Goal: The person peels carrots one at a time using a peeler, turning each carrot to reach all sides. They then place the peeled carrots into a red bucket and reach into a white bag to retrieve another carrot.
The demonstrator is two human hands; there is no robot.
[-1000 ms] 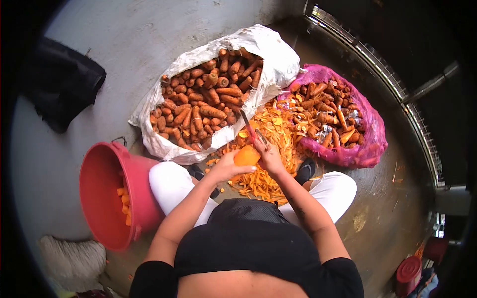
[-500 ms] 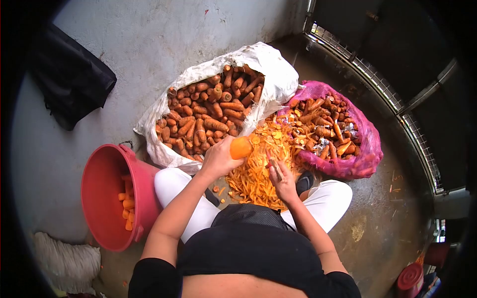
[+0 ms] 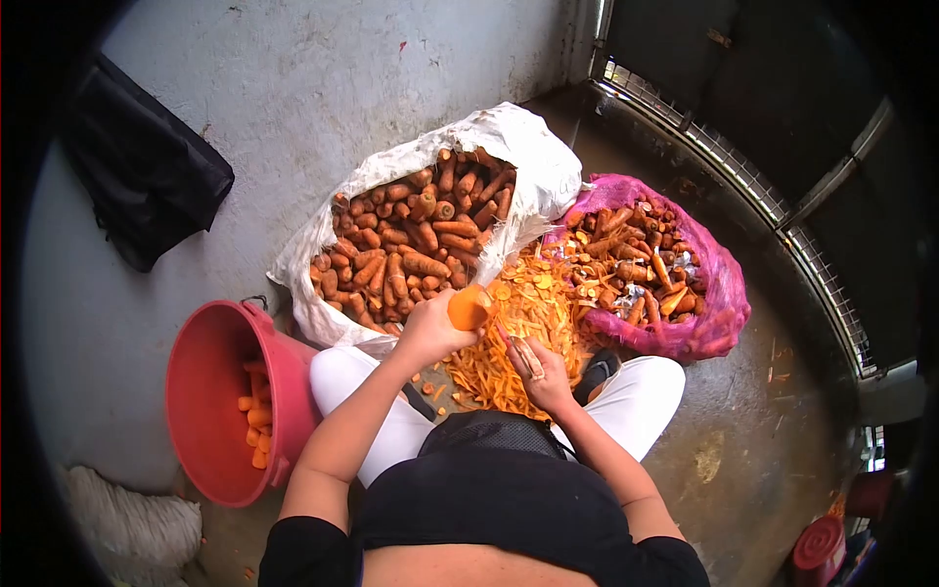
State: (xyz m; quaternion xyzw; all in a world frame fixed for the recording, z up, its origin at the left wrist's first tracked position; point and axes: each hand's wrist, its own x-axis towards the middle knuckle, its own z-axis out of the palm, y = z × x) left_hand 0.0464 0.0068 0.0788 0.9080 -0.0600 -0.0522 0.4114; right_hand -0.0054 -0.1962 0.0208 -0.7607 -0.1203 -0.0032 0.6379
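Note:
My left hand (image 3: 431, 331) is closed around a thick, bright orange peeled carrot (image 3: 469, 308), whose far end points to the right. Just right of it, my right hand (image 3: 544, 377) grips a small peeler (image 3: 529, 358), with a reddish part near the carrot; the fingers hide much of its shape. Beneath both hands lies a heap of orange carrot peelings (image 3: 489, 374) mixed with round cut slices. Beyond my left hand, unpeeled carrots (image 3: 391, 264) fill an open white sack (image 3: 543, 161).
A pink mesh sack (image 3: 724, 313) of carrot ends and scraps lies at the right. On the left stands a red bucket (image 3: 220, 479) with peeled carrots (image 3: 256, 416) inside. Black cloth (image 3: 147, 171) hangs on the wall, and a white bundle (image 3: 132, 523) sits at lower left.
My right hand has moved left and slightly down, bringing the peeler closer to the carrot. The carrot tilts more in my left hand. The whole view has shifted slightly.

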